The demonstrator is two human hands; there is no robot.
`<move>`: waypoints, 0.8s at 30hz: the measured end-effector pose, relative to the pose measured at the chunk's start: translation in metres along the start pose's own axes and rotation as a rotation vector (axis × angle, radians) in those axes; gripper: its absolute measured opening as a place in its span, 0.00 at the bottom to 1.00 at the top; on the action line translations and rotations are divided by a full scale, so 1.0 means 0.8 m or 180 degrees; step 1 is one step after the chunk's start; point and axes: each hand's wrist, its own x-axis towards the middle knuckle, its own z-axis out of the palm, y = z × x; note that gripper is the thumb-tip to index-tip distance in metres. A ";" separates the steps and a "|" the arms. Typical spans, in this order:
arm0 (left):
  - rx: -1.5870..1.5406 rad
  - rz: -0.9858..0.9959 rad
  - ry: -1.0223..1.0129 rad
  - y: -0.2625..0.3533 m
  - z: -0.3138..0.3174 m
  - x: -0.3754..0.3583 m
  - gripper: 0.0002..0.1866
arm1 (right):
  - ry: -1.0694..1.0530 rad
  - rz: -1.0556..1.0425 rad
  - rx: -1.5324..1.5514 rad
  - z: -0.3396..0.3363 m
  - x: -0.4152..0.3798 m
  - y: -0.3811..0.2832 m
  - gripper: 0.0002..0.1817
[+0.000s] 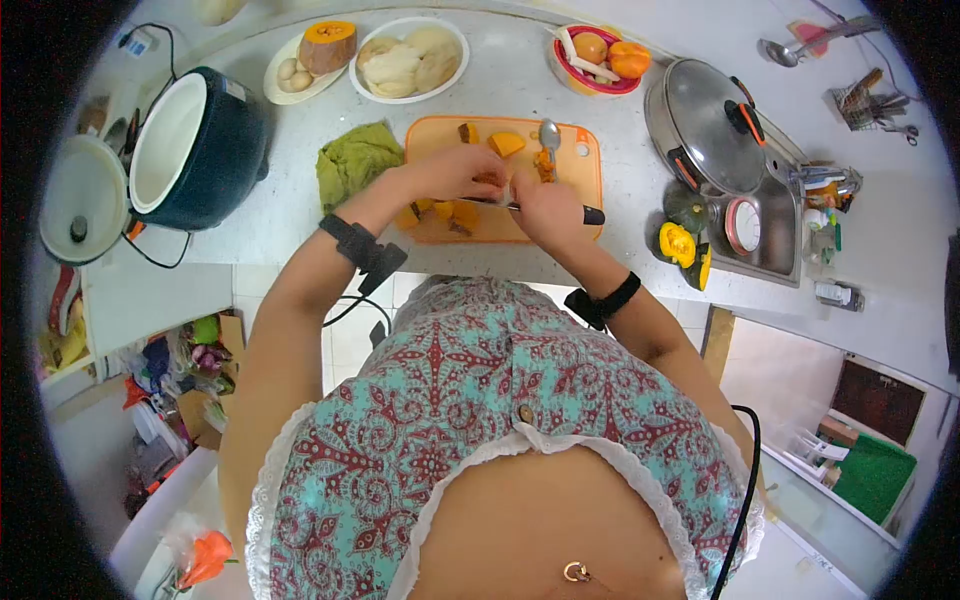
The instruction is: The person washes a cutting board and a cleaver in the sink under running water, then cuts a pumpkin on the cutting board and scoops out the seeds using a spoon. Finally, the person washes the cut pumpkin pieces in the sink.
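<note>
An orange-rimmed cutting board (500, 233) lies on the counter in front of me. My right hand (550, 212) is closed around a knife (594, 215) with a dark handle; its blade points left across the board. My left hand (462, 172) is over the board near the blade, fingers curled on a pumpkin piece that they mostly hide. Cut pumpkin chunks (462, 216) lie below my left hand, and another pumpkin chunk (507, 144) sits above it. A metal spoon (549, 136) rests at the board's top right beside scooped pumpkin pulp (543, 164).
Left of the board is a green cloth (357, 160). Behind stand a plate with a pumpkin half (329, 48), a bowl of dough (410, 62) and a red basket (600, 82). A lidded pan (707, 125) and green-skinned squash pieces (678, 243) are right, near the sink (785, 235).
</note>
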 end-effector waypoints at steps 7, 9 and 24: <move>0.1017 -0.0187 -0.0361 -0.057 -0.007 0.000 0.16 | 0.0255 -0.0250 0.0207 0.001 -0.032 0.010 0.14; 0.1024 0.0303 0.0334 -0.048 -0.005 -0.005 0.14 | 0.0246 -0.0249 0.0339 -0.001 -0.031 0.009 0.13; 0.0656 0.0089 -0.0119 -0.044 0.001 0.046 0.10 | -0.0268 -0.0152 0.0293 -0.016 -0.049 0.007 0.12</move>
